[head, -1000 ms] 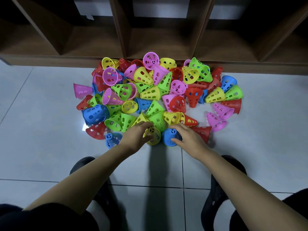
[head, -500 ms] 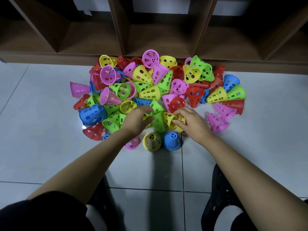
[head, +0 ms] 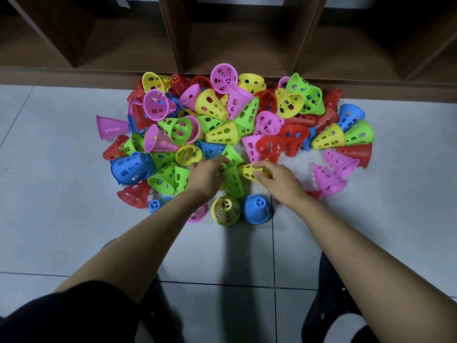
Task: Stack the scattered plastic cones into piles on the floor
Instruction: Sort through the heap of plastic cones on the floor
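Sideways, yellow cone [head: 247, 171] under right fingers [head: 265, 165]

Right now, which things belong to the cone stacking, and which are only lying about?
Job: cone heap; green cone in left hand; lying yellow cone in right hand; standing yellow cone; standing blue cone.
Not job: wooden shelf; black shoes.

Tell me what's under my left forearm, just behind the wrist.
A pink cone pokes out from under the left forearm, only its wide rim showing; a small blue cone shows on the other side. The rest of both is covered.
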